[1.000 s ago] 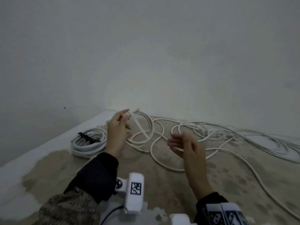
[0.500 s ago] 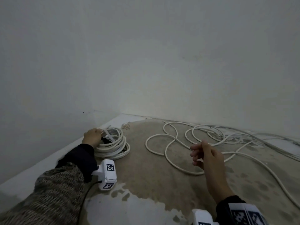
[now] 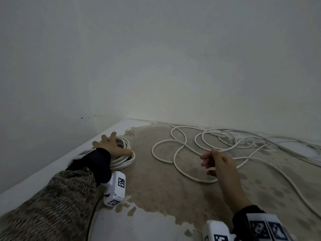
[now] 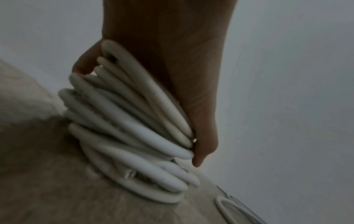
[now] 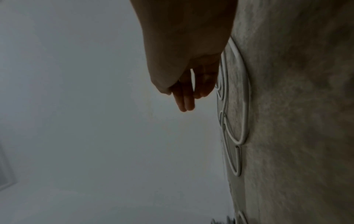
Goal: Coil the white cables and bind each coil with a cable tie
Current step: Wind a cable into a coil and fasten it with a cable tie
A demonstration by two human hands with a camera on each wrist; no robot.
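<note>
A coil of white cable (image 3: 123, 160) lies on the stained floor by the left wall. My left hand (image 3: 112, 146) rests flat on top of it with fingers spread and the thumb lying along the coil's near side. In the left wrist view the palm (image 4: 172, 68) presses on the stacked loops (image 4: 134, 136). Any tie on the coil is hidden under the hand. A loose white cable (image 3: 175, 154) snakes in open loops across the middle of the floor. My right hand (image 3: 214, 161) hovers above it, fingers loosely curled and holding nothing; its fingers (image 5: 186, 98) hang apart from the cable (image 5: 246, 106).
Plain walls meet in a corner behind the coil, with a white strip (image 3: 52, 168) along the left wall. More white cable (image 3: 281, 145) is tangled along the back wall at right. A white patch of floor (image 3: 147, 225) lies near me.
My left hand left the loose cable, swung left to the coil by the wall, and now lies spread flat over it. The right hand stayed hovering, empty.
</note>
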